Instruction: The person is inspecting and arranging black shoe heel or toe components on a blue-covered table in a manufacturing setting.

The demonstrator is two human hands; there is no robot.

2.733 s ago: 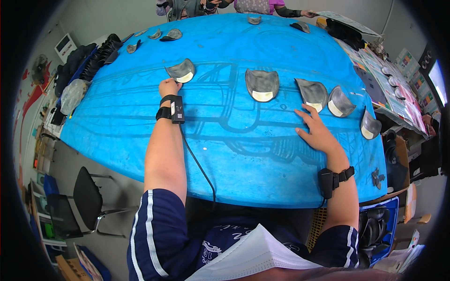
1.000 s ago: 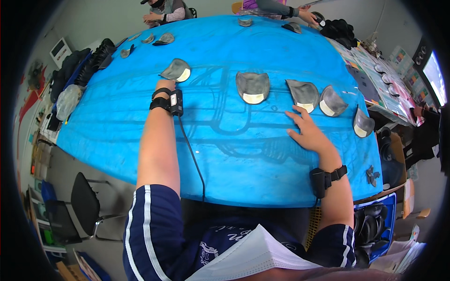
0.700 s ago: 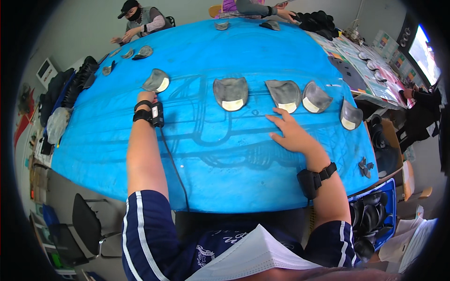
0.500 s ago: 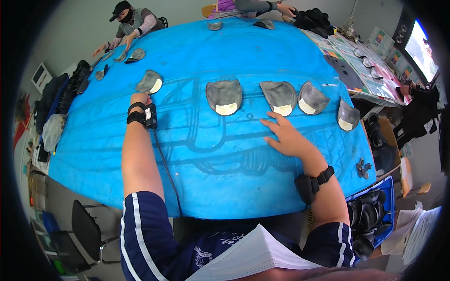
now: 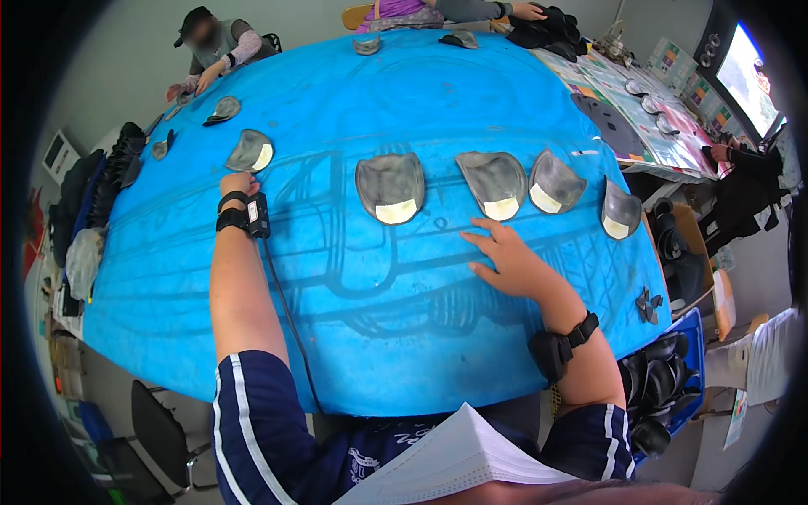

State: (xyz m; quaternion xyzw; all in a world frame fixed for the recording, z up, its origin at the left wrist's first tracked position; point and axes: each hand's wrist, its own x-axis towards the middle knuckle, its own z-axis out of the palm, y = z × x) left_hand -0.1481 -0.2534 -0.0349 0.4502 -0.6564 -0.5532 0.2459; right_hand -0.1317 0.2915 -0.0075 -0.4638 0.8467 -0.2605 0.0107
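My left hand (image 5: 240, 183), its wrist wearing a black strapped device, has its fingers curled at the near edge of a curved grey pad (image 5: 250, 150) with a pale yellow strip. Those fingertips are partly hidden. Fingers spread and holding nothing, my right hand (image 5: 505, 263) hovers over or rests on the blue table cover (image 5: 421, 362). Just beyond it lies a grey pad (image 5: 491, 178). Similar pads are on either side: one to the left (image 5: 389, 188), one to the right (image 5: 557, 178), and one tilted near the table's right side (image 5: 619, 210).
A person (image 5: 220, 46) leans over the far left corner near more pads (image 5: 224, 110). Another arm (image 5: 480, 10) reaches toward a black pile (image 5: 549, 32). Small dark scraps (image 5: 648, 305) lie at the right edge. A blue crate (image 5: 694, 337) of black parts stands at lower right.
The whole view has shifted slightly. My left hand stays at its pad, and my right hand keeps nearly the same pose. The person at the far left has moved their hands among the pads there.
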